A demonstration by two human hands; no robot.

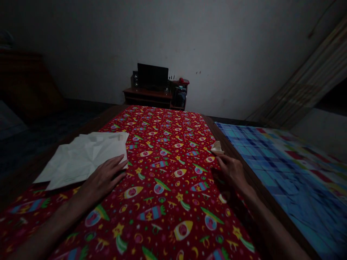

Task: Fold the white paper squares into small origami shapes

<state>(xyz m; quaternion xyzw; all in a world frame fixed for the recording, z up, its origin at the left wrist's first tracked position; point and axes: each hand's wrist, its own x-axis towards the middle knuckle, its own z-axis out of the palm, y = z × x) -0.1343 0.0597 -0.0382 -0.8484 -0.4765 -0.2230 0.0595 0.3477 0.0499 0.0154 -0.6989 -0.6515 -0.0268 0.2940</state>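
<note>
My left hand (108, 173) lies flat with its fingers stretched over the right edge of a stack of white paper sheets (89, 155). The sheets are fanned out unevenly and show creases. Over at the table's right side, my right hand (231, 168) pinches a small folded piece of paper (217, 147) between thumb and fingers. That piece looks pale and pointed at the top; its exact folded shape is too small to tell. Both hands are apart, with the red patterned tablecloth (162, 173) between them.
A dark wooden table edge (230, 139) borders the cloth. Beyond the far end stands a desk (148, 94) with a monitor (153, 76). To the right lies a blue checked bedspread (260, 162), with a curtain (303, 76) above it. A wooden cabinet (24, 83) stands at the left.
</note>
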